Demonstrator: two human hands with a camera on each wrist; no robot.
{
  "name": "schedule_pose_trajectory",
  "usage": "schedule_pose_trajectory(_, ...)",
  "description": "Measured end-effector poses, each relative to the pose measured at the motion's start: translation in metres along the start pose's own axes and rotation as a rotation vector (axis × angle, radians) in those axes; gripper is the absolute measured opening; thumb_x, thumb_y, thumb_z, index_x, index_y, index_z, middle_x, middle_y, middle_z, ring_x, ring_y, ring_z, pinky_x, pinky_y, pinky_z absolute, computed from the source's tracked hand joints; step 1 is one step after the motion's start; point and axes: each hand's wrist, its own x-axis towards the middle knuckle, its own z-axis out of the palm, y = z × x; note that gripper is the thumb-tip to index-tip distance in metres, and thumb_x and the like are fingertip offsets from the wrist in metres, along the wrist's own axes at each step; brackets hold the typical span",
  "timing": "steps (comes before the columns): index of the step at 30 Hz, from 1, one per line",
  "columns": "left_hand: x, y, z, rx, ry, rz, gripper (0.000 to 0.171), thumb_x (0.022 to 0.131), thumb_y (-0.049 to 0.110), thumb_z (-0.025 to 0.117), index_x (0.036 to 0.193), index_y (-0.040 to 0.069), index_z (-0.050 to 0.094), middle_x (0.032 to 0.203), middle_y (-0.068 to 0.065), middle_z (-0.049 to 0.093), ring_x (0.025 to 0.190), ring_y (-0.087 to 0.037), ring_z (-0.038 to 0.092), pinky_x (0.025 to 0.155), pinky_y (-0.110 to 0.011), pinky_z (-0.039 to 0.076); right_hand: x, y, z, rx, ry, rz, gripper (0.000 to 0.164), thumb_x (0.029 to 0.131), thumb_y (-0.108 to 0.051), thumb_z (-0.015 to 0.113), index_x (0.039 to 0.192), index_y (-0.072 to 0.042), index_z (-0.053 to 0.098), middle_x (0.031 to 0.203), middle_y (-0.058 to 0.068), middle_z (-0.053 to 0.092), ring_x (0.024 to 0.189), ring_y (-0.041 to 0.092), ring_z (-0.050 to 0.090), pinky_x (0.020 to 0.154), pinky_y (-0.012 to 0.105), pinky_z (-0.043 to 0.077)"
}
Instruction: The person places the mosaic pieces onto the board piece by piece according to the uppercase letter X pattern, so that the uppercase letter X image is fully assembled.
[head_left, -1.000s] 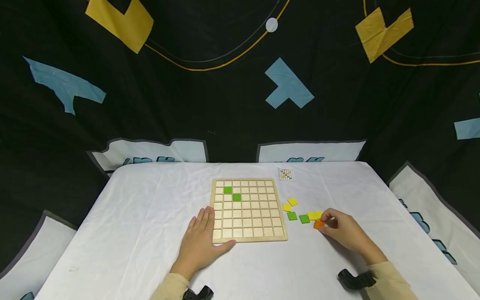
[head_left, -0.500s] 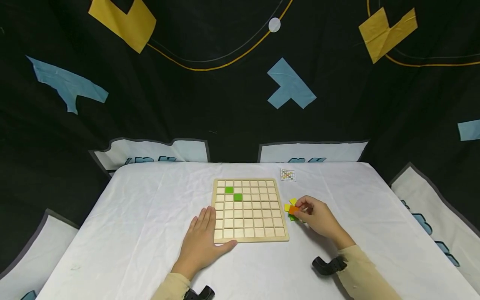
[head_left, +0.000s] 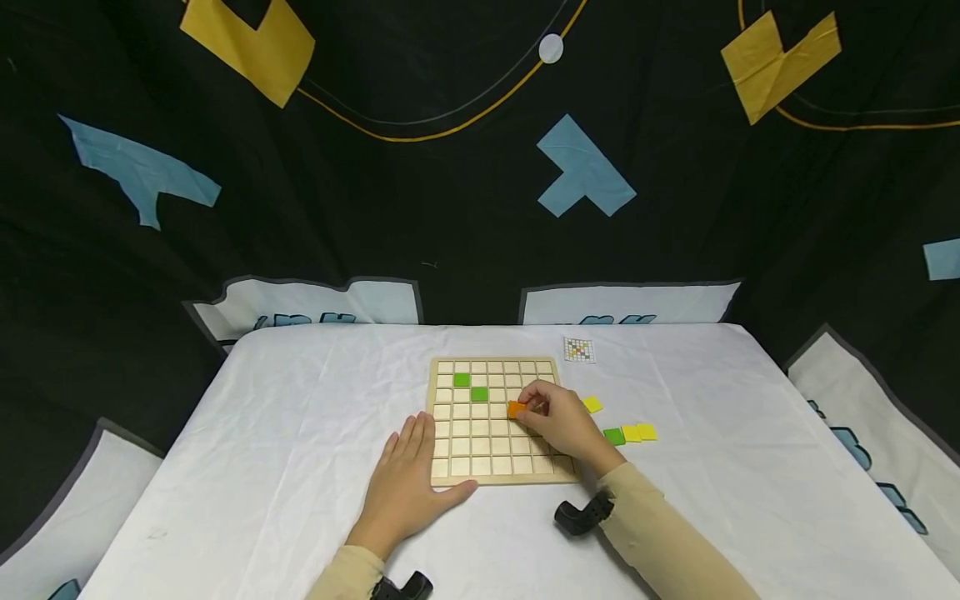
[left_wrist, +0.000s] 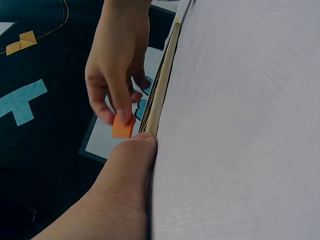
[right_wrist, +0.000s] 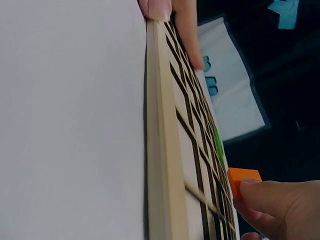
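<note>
My right hand [head_left: 558,421] pinches an orange square tile [head_left: 516,409] between thumb and fingertips over the middle of a wooden grid board [head_left: 461,427]. In the right wrist view the orange tile [right_wrist: 243,179] is held just above the board's surface. Along the board's left edge lies my left hand [head_left: 405,483], fingers straight and thumb touching the front left corner. One green tile [head_left: 462,380] sits in the grid's upper left, and another green tile [head_left: 479,394] lies diagonally below it. The right hand covers some cells.
Right of the board, a green tile [head_left: 614,437] and yellow tiles [head_left: 639,432] lie in a row on the white cloth [head_left: 720,500]. Another yellow tile [head_left: 592,404] shows beside the right hand. A small printed grid card [head_left: 579,350] lies behind them.
My right hand has carried the orange tile leftward from beside the loose tiles to over the board. The left hand stays at the board's edge.
</note>
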Motion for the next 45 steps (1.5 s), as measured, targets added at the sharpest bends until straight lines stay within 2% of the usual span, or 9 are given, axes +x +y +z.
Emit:
schedule_pose_trajectory(8, 0.001, 0.001, 0.0, 0.001, 0.003, -0.001, 0.121, 0.078, 0.086, 0.049, 0.157, 0.0, 0.017, 0.166, -0.014, 0.015, 0.155, -0.031, 0.013, 0.127, -0.049, 0.012, 0.012, -0.01, 0.017, -0.058, 0.009, -0.027, 0.013, 0.089, -0.016, 0.076, 0.097, -0.02, 0.066, 0.084, -0.008, 0.066, 0.072, 0.009, 0.057, 0.07, 0.025, 0.048)
schedule_pose_trajectory(17, 0.0, 0.001, -0.001, 0.01, -0.006, -0.003, 0.121, 0.078, 0.086, 0.049, 0.157, 0.0, 0.017, 0.166, -0.014, 0.014, 0.155, -0.03, 0.012, 0.127, -0.049, 0.012, 0.017, -0.009, 0.026, -0.158, 0.023, -0.048, 0.011, 0.09, -0.019, 0.074, 0.099, -0.021, 0.068, 0.093, -0.008, 0.064, 0.083, 0.008, 0.058, 0.081, 0.03, 0.051)
schedule_pose_trajectory(22, 0.001, 0.001, -0.001, 0.012, -0.001, -0.006, 0.121, 0.078, 0.086, 0.049, 0.157, 0.0, 0.018, 0.166, -0.014, 0.015, 0.155, -0.031, 0.013, 0.126, -0.05, 0.013, 0.015, -0.01, 0.026, -0.179, 0.027, -0.056, 0.011, 0.091, -0.022, 0.074, 0.101, -0.019, 0.071, 0.1, -0.005, 0.064, 0.086, 0.01, 0.058, 0.083, 0.031, 0.051)
schedule_pose_trajectory(31, 0.001, -0.001, 0.001, 0.016, -0.003, -0.004, 0.121, 0.078, 0.086, 0.049, 0.157, 0.0, 0.018, 0.166, -0.014, 0.016, 0.155, -0.031, 0.014, 0.126, -0.05, 0.013, 0.014, -0.01, 0.027, -0.187, 0.017, -0.035, 0.014, 0.091, -0.022, 0.073, 0.104, -0.019, 0.073, 0.102, -0.006, 0.065, 0.089, 0.012, 0.058, 0.085, 0.033, 0.05)
schedule_pose_trajectory(36, 0.001, 0.0, 0.0, 0.013, -0.001, -0.001, 0.121, 0.078, 0.085, 0.05, 0.157, 0.0, 0.017, 0.166, -0.014, 0.015, 0.155, -0.03, 0.013, 0.126, -0.05, 0.013, 0.012, -0.008, 0.025, -0.207, 0.002, -0.071, 0.014, 0.09, -0.022, 0.074, 0.102, -0.017, 0.078, 0.101, -0.006, 0.066, 0.097, 0.014, 0.062, 0.089, 0.035, 0.052)
schedule_pose_trajectory(40, 0.0, 0.001, 0.0, 0.011, 0.0, -0.001, 0.121, 0.078, 0.085, 0.05, 0.157, 0.0, 0.017, 0.166, -0.014, 0.015, 0.155, -0.031, 0.014, 0.127, -0.049, 0.013, 0.009, -0.007, 0.02, -0.194, -0.035, -0.096, 0.011, 0.09, -0.021, 0.074, 0.1, -0.017, 0.078, 0.101, -0.007, 0.065, 0.091, 0.012, 0.059, 0.083, 0.032, 0.051)
schedule_pose_trajectory(45, 0.0, 0.001, -0.001, 0.009, 0.003, -0.002, 0.121, 0.078, 0.085, 0.051, 0.157, 0.0, 0.017, 0.166, -0.015, 0.016, 0.155, -0.031, 0.014, 0.127, -0.05, 0.013, -0.001, -0.008, 0.009, -0.181, -0.07, -0.094, 0.017, 0.09, -0.021, 0.074, 0.107, -0.019, 0.075, 0.105, -0.008, 0.065, 0.087, 0.011, 0.053, 0.08, 0.029, 0.048)
